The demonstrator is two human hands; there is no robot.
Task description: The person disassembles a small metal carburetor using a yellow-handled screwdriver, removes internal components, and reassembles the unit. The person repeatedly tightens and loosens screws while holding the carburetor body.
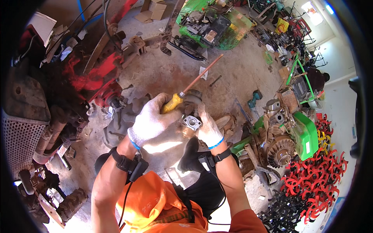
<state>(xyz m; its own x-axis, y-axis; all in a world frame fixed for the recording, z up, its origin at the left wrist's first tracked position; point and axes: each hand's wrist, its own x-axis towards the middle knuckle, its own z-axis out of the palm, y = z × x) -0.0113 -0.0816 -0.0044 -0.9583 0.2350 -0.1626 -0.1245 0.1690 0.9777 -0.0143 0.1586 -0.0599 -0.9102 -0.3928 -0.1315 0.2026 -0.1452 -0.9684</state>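
My left hand (149,122), in a white knit glove, is closed on a screwdriver (174,104). Its handle is yellow, and the long reddish-brown shaft points up and away to the right. My right hand (209,128), gloved the same way, grips a small carburetor (192,122). A pale metal flange with a round bore faces up, and a brassy bowl shows below it. The screwdriver's tip is well away from the carburetor. Dark rounded parts lie on the floor behind my hands, partly hidden by them.
Red machinery (93,73) stands at the left, beside a perforated metal guard (23,139). A green machine with an engine (206,31) is ahead. To the right are a small engine with a green tank (305,136), a teal power tool (255,99) and heaped red curved blades (311,174).
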